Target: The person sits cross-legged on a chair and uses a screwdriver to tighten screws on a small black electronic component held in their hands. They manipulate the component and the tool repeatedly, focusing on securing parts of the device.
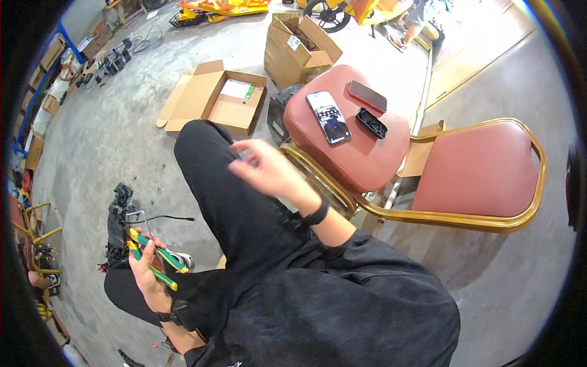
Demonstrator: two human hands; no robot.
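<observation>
My left hand (145,274), low on the left above my bent leg, is closed around pliers (173,259) with green and yellow handles. A bent metal rod like a hex key (145,221) sticks up from the same hand. Just beyond it on the floor lies a black wiring harness or cable bundle (116,223), with a thin black cable (174,217) reaching out to the right. My right hand (269,171) hovers over my raised knee, thumb and fingers apart, with nothing seen in it.
To my right stands a red-seated chair (373,165) bearing a lit phone (328,117), a dark red-edged phone (367,96) and a small black case (371,123). Another red chair (477,165) adjoins it. Ahead are an open cardboard box (211,119) and a taller carton (284,61).
</observation>
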